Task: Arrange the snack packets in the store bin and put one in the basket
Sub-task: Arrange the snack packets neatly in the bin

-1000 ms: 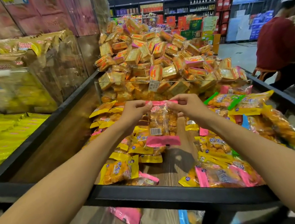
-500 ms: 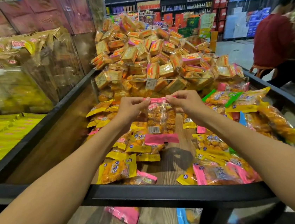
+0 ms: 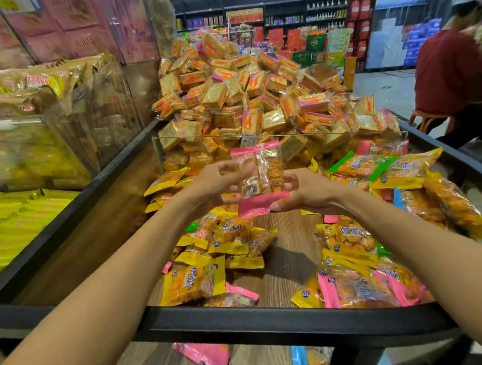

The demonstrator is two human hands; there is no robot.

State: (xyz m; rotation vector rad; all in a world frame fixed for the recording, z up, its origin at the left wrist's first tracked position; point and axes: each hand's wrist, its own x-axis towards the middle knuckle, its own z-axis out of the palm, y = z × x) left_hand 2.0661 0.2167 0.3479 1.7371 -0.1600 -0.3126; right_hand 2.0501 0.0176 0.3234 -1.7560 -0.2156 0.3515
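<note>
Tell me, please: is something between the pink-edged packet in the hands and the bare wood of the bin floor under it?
Nothing visible. Both the left hand and right hand hold the pink-edged packet above the bare wood, which lies between two packet piles.

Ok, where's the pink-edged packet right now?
Head view, centre: the pink-edged packet is held upright above the bin between left hand and right hand, before the clear divider.
</note>
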